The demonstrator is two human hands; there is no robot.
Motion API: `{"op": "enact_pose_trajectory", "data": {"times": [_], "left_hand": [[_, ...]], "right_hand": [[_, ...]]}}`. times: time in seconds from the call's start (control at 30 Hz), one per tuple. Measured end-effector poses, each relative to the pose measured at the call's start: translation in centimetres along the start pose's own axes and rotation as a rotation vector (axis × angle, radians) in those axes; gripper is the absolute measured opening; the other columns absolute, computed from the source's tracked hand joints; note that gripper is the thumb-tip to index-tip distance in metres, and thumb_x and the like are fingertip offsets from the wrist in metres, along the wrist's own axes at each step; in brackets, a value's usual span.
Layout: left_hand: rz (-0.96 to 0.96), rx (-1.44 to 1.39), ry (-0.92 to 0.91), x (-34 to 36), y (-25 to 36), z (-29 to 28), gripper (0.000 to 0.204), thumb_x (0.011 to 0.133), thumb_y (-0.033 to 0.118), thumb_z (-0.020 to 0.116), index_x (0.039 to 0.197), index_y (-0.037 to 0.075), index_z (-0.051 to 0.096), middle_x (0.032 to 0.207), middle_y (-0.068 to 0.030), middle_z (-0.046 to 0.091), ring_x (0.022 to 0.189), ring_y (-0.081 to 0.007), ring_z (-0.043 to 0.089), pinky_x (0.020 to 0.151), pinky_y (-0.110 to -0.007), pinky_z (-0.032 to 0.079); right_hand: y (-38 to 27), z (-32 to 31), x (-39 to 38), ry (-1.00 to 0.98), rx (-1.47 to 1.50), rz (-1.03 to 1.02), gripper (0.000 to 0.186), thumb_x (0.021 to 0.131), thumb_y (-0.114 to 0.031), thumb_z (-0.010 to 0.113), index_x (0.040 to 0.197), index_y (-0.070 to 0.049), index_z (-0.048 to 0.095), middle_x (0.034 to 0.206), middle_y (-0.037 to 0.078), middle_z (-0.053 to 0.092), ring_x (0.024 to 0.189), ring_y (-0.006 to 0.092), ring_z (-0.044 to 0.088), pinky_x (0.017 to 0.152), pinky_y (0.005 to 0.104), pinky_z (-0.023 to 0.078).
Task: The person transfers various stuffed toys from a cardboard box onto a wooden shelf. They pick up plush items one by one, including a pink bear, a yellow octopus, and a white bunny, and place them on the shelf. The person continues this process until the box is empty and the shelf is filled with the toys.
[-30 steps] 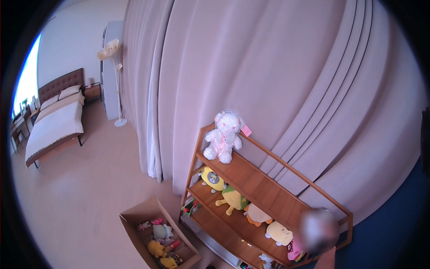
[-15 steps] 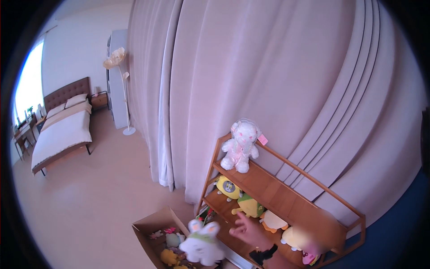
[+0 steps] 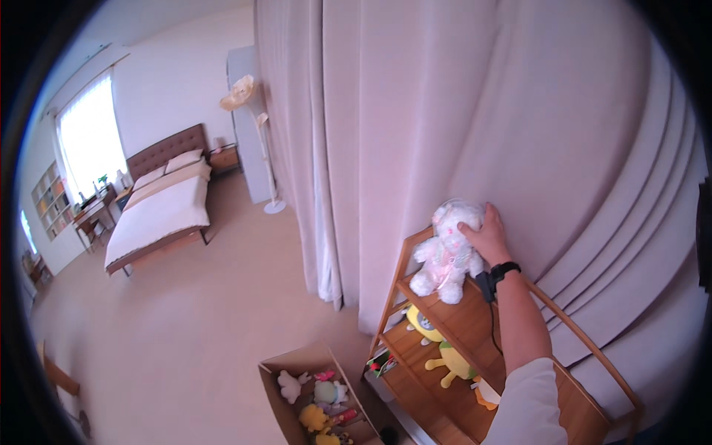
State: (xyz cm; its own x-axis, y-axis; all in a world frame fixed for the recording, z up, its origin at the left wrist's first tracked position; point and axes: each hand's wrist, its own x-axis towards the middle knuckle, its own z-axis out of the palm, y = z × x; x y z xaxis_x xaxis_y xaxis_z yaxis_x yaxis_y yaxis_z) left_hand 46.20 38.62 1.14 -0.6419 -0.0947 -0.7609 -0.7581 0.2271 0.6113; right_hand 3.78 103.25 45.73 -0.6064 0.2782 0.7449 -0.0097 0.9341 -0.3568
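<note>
A big pale curtain [image 3: 415, 148] hangs behind everything, and a bed [image 3: 159, 215] stands far off on the left. Close to the curtain is a wooden shelf unit [image 3: 476, 315]. Soft toys sit on a lower board, and one is a yellow-and-green plush toy [image 3: 455, 361]. Just left of the shelf unit, an open cardboard box [image 3: 297, 359] has more soft toys inside, like a pale pink plush toy [image 3: 291, 386].

The white plush bear [image 3: 445, 267] sits at the left end of the top board. The step now looks like taking hold of this bear. Lifting it from here would call for a snug, gentle hold. The left hand is out of view. The right hand [image 3: 487, 239], with a black wristband [image 3: 507, 269], is at the bear's head. The thumb lies on the bear's face, and the fingers [image 3: 491, 213] are apart from it, beside the head. I cannot tell if they squeeze.
</note>
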Motion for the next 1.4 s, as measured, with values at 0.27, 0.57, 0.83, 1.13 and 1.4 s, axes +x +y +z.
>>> {"op": "enact_pose_trajectory", "data": {"times": [0.27, 0.57, 0.83, 1.13, 1.4], "left_hand": [[-0.234, -0.109, 0.133, -7.7, -9.2, -2.4, 0.03, 0.094, 0.04, 0.064, 0.11, 0.015, 0.064, 0.103, -0.0124, 0.069, 0.093, -0.0278, 0.066, 0.083, -0.049, 0.053], [-0.342, -0.173, 0.087, -8.8, -15.4, -3.2, 0.04, 0.096, 0.041, 0.066, 0.122, 0.012, 0.065, 0.112, -0.0185, 0.071, 0.099, -0.0314, 0.068, 0.088, -0.052, 0.054], [0.397, 0.249, -0.028, -2.6, -18.8, -9.0, 0.016, 0.083, 0.027, 0.072, 0.086, 0.012, 0.076, 0.089, -0.0107, 0.071, 0.09, -0.0325, 0.067, 0.081, -0.045, 0.055], [0.044, 0.202, -0.082, -3.6, -18.0, -9.5, 0.019, 0.085, 0.025, 0.07, 0.098, 0.012, 0.075, 0.099, -0.0094, 0.074, 0.094, -0.0295, 0.068, 0.083, -0.043, 0.055], [-0.455, -0.28, 0.07, -8.5, -19.3, -7.6, 0.026, 0.089, 0.023, 0.065, 0.111, 0.012, 0.071, 0.094, -0.0095, 0.073, 0.082, -0.023, 0.069, 0.066, -0.038, 0.059]], "right_hand": [[-2.0, -1.4, -1.6, -0.302, 0.256, 0.223, 0.054, 0.077, -0.027, 0.084, 0.116, 0.004, 0.064, 0.109, 0.021, 0.073, 0.103, 0.0364, 0.071, 0.094, 0.0428, 0.054], [-15.2, -13.4, -15.7, -0.13, 0.506, 0.076, 0.058, 0.075, -0.022, 0.09, 0.116, -0.001, 0.056, 0.109, 0.017, 0.066, 0.1, 0.0296, 0.066, 0.087, 0.0429, 0.053], [-26.9, -12.3, -30.4, -0.38, 0.607, -0.127, 0.055, 0.076, -0.03, 0.089, 0.111, -0.002, 0.057, 0.104, 0.016, 0.059, 0.092, 0.0373, 0.061, 0.078, 0.0437, 0.051], [-18.4, -0.3, -44.5, -0.835, 0.505, 0.221, 0.062, 0.086, -0.038, 0.077, 0.125, 0.004, 0.054, 0.118, 0.027, 0.064, 0.111, 0.0432, 0.062, 0.092, 0.0469, 0.052], [8.2, -1.5, -38.2, -0.512, -0.251, 0.536, 0.071, 0.088, -0.04, 0.075, 0.14, 0.002, 0.053, 0.148, 0.029, 0.051, 0.138, 0.0452, 0.047, 0.118, 0.0475, 0.034]]}}
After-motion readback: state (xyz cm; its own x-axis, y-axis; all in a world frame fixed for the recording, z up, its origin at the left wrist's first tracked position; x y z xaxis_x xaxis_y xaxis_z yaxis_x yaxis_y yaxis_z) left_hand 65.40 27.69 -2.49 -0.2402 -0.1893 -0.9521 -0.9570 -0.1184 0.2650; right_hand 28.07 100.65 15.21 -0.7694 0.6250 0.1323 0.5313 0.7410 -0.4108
